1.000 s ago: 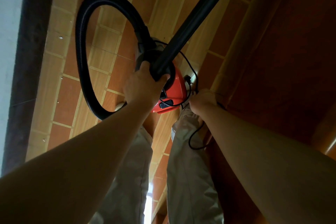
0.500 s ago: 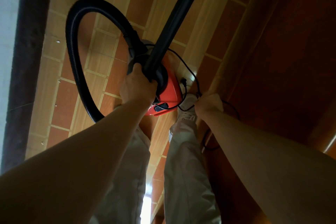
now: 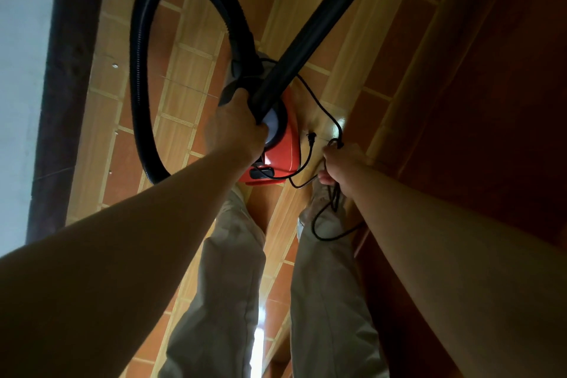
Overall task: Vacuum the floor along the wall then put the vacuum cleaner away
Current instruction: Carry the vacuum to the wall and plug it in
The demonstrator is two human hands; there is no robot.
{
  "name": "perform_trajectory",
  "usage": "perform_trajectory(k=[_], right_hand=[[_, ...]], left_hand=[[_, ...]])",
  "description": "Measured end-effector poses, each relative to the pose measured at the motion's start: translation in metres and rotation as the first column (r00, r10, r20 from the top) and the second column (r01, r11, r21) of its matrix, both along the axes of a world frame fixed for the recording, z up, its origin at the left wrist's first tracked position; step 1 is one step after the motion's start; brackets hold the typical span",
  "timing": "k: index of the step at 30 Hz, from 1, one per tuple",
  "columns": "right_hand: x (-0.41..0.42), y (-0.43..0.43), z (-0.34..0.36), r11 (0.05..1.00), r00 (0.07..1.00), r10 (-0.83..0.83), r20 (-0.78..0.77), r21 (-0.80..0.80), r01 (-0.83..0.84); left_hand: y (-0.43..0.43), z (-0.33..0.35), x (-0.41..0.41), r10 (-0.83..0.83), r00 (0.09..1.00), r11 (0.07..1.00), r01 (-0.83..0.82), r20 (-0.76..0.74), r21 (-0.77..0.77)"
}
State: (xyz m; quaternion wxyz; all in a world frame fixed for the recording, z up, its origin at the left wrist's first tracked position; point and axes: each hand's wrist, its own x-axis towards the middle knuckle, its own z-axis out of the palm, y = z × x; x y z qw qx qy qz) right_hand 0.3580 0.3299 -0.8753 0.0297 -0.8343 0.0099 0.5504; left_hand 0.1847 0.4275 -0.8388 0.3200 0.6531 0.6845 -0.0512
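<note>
Head view, looking straight down past both forearms

Left hand [image 3: 234, 129]: fingers curled tight round the lower end of the black tube [image 3: 322, 18], right where it meets the top of the vacuum cleaner [image 3: 283, 156]. Cannot tell whether the same grip also takes in a carrying handle. The tube runs up and to the right, out of the top edge.

Vacuum cleaner: red body, just below and right of the left hand, ahead of the person's knees. Whether it sits on the floor [image 3: 190, 95] or hangs clear of it, cannot tell. The ribbed black hose [image 3: 138, 70] leaves its top, sweeps left in one big loop and comes back under the left forearm.

Right hand [image 3: 340, 166]: closed round a bunch of thin black cord [image 3: 325, 107], with loops hanging beneath the fist over the right trouser leg [image 3: 325, 279]. One strand arcs from the fist up behind the tube; another curves across to the red body. The plug [image 3: 311, 137] dangles between the vacuum cleaner and the right hand.

Surroundings: floor of orange and pale wood-look tiles. Pale wall [image 3: 18, 70] at far left, dark skirting [image 3: 70, 70] along its foot. Dark reddish wooden panel [image 3: 491, 86] fills the right side. Left trouser leg [image 3: 227, 270] beige, like the right
</note>
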Motion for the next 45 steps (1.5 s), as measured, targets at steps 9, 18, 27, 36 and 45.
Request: perform_trajectory(k=[9,18,27,36,45], right_hand=[[-0.025,-0.005,0.007,0.950,0.935,-0.303,-0.184,0.019,0.312],[-0.081,-0.011,0.001,0.861,0.817,-0.508,-0.272,-0.129,0.492],[-0.138,-0.025,-0.020,0.976,0.960,-0.217,-0.174,-0.047,0.212],[-0.160,-0.038,-0.028,0.998,0.999,0.043,0.019,0.036,-0.043],[-0.147,-0.030,-0.012,0.816,0.844,-0.523,-0.123,0.214,0.537]], left_hand=[[0.001,-0.005,-0.008,-0.118,0.993,0.993,0.117,-0.027,-0.004],[0.003,-0.011,-0.020,-0.190,0.979,0.977,0.196,0.077,-0.080],[0.014,-0.010,-0.033,-0.268,0.940,0.935,0.306,0.210,-0.177],[0.021,-0.008,-0.040,-0.293,0.916,0.912,0.353,0.273,-0.207],[0.037,-0.008,-0.081,-0.197,0.947,0.962,0.237,0.255,-0.136]])
